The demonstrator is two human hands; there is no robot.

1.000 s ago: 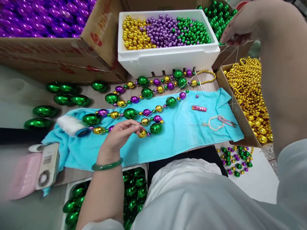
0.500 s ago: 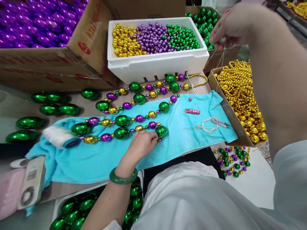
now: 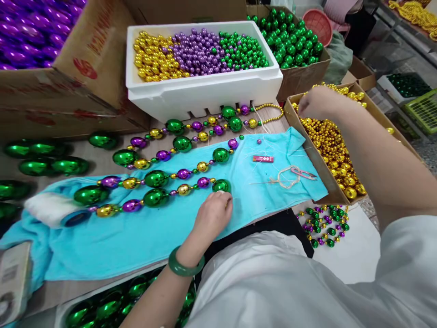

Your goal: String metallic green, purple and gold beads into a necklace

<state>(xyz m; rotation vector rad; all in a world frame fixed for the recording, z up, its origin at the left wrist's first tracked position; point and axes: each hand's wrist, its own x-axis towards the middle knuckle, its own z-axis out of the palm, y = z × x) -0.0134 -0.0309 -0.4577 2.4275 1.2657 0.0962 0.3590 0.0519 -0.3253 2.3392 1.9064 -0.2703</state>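
Observation:
A bead strand of large green, purple and gold beads lies in rows on a turquoise towel (image 3: 119, 246). At its near end, my left hand (image 3: 214, 212) has its fingers closed, beside a green bead (image 3: 221, 186); the fingertips hide most of what they pinch. My right hand (image 3: 316, 102) is over the box of gold beads (image 3: 332, 141), its fingers curled and partly hidden; the thread seen in it earlier is hardly visible now. Small pink-handled snips (image 3: 302, 173), a cord loop (image 3: 288, 176) and a small red packet (image 3: 262, 159) lie on the towel.
A white foam box (image 3: 205, 93) holds gold, purple and green small beads. Cardboard boxes of purple beads (image 3: 30, 34) and green beads (image 3: 290, 38) stand behind. A white thread spool (image 3: 51, 209) lies at left. Finished-looking strands (image 3: 324, 225) hang or lie at lower right.
My right hand has come down from high up, where it drew out thread, to the gold bead box. My left hand stays at the strand's end. The view has shifted right.

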